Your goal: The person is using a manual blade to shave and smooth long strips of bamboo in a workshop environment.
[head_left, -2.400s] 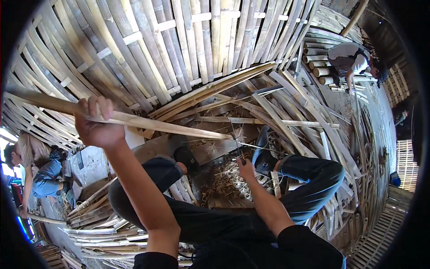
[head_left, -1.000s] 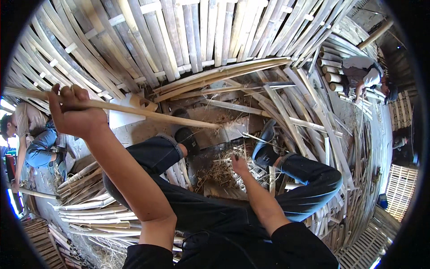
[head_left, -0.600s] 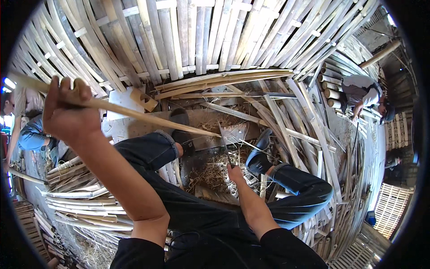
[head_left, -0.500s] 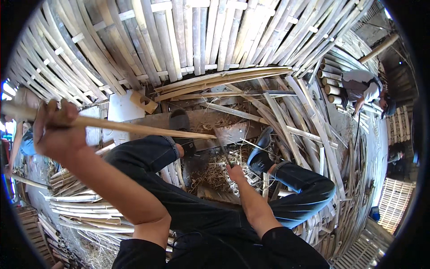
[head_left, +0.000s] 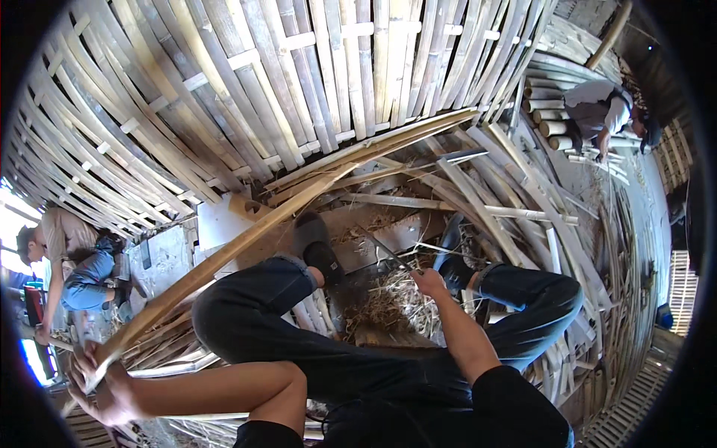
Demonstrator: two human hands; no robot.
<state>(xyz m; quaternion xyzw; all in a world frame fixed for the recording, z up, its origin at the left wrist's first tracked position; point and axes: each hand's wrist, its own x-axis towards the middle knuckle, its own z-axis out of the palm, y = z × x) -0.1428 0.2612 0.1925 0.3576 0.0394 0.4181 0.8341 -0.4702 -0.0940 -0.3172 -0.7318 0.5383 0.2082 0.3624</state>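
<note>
My left hand (head_left: 101, 381) grips the near end of a long bamboo strip (head_left: 224, 257) at the lower left. The strip runs up and to the right over my left knee toward the pile of strips ahead. My right hand (head_left: 428, 282) is closed on the handle of a knife (head_left: 388, 252) whose dark blade points up and left, above a heap of pale shavings (head_left: 388, 310) between my feet. I sit with both knees bent, in dark trousers and dark shoes.
A woven bamboo panel (head_left: 299, 82) fills the upper half. Loose bamboo strips (head_left: 493, 187) lie piled ahead and to the right. One person (head_left: 71, 261) crouches at the left, another (head_left: 605, 112) bends over bamboo poles at the upper right. More strips (head_left: 172, 351) are stacked by my left leg.
My left hand has swung the bamboo strip from raised at the upper left down to the lower left beside my knee. My right hand has stayed over the shavings with the knife.
</note>
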